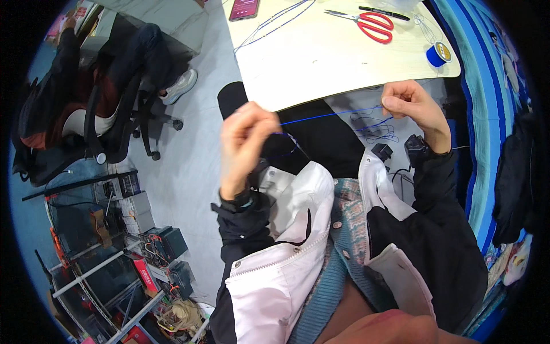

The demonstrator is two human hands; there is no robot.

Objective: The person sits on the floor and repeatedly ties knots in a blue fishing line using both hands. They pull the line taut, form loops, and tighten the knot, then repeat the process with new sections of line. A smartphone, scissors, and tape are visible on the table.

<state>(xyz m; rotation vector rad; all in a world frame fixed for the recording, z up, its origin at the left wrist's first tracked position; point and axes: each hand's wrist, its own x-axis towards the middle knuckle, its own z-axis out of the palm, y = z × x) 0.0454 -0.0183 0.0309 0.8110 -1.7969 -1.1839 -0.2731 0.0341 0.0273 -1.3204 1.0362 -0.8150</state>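
Observation:
A blue cord point(331, 114) is stretched taut between my two hands, just off the table's near edge and above my lap. My left hand point(247, 139), slightly blurred, pinches one end. The other end is pinched by my right hand point(401, 101), between thumb and fingers. More thin dark-blue cord point(380, 131) dangles in loose loops below my right hand, and a looser strand hangs by my left. On the table lie red-handled scissors point(374, 26), a black pen point(383, 13), a spool of blue cord point(438, 54) and beaded blue strands point(279, 23).
The pale tabletop point(292, 81) has a rounded corner at the right. A phone point(244, 8) lies at its far left. Another person point(81, 99) sits on a wheeled chair at the left. Metal shelving point(99, 275) with batteries stands lower left; a blue striped cloth point(466, 86) hangs at the right.

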